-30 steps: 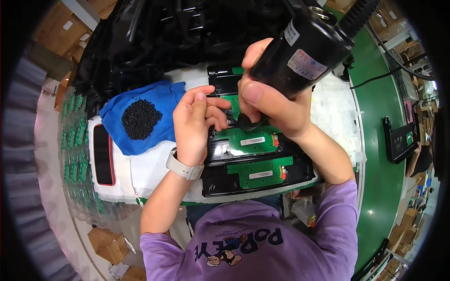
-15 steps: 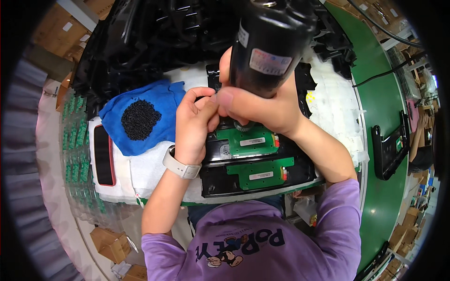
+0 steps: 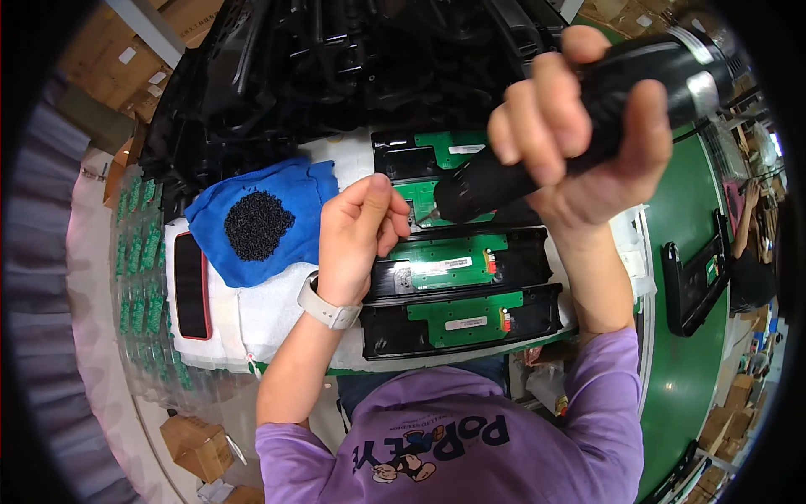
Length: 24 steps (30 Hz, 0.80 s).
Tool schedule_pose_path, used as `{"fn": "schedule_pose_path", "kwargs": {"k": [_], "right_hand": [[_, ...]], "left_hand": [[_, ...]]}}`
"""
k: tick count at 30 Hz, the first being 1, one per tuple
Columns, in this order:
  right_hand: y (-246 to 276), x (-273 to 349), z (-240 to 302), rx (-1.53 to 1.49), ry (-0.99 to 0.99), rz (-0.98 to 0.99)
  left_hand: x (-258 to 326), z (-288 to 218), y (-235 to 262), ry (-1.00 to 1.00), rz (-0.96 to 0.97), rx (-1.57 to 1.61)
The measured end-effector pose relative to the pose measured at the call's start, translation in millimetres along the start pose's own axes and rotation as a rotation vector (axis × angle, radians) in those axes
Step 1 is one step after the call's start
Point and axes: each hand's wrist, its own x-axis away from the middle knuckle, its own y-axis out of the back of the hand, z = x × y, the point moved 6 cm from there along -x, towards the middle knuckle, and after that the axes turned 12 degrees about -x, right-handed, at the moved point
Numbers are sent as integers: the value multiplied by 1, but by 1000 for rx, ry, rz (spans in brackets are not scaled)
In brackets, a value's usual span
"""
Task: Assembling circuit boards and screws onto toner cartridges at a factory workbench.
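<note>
Right hand [image 3: 588, 193]: wraps firmly round the black power driver [image 3: 606, 109], closed on the barrel with thumb and fingers on opposite sides.
Left hand [image 3: 361, 223]: hovers half curled over the panels' left side, with thumb close to forefinger; cannot tell whether pinching anything small.
Driver tip [image 3: 429, 216]: points down and left, just beside the left hand, over the second panel from the far end; too small to tell if touching.
Black panels [image 3: 386, 332]: lie four in a row, each bearing a green board [image 3: 457, 267].
Blue cloth [image 3: 306, 189]: lies left of the panels, under a heap of small black pieces [image 3: 258, 225].
Phone [image 3: 191, 286]: lies beside the cloth, red-edged and dark-screened.
</note>
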Motion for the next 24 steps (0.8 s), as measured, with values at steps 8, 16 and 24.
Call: {"fn": "schedule_pose_path", "kwargs": {"k": [8,16,24], "right_hand": [[-2,0,16,76,11,112],[-1,3,8,70,-33,80],[3,3,8,69,-27,-39]], "left_hand": [[6,-8,-11,-27,137,91],[5,-8,-13,-57,150,58],[6,-7,-15,-32,162,4]]}}
